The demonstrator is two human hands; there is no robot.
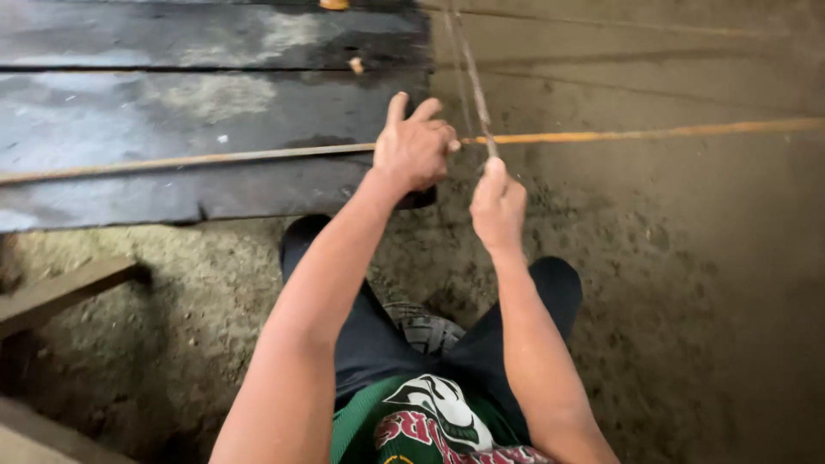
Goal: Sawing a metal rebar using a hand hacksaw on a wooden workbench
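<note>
Hands meet where two rusty rods cross: left hand (pixel 414 148) grips the long horizontal rod (pixel 215 160), right hand (pixel 497 206) pinches the thin upright rod (pixel 474 86).

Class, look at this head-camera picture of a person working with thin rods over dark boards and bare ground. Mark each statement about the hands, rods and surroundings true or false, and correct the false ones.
1. The left hand grips the long horizontal rusty rod. True.
2. The right hand holds a hammer. False: it pinches a thin rod that runs up and away across the horizontal one.
3. The two rods cross close to the hands. True.
4. The dark boards lie at the right of the picture. False: they lie upper left; bare ground is at the right.
5. The person wears gloves. False: both hands are bare.
</note>
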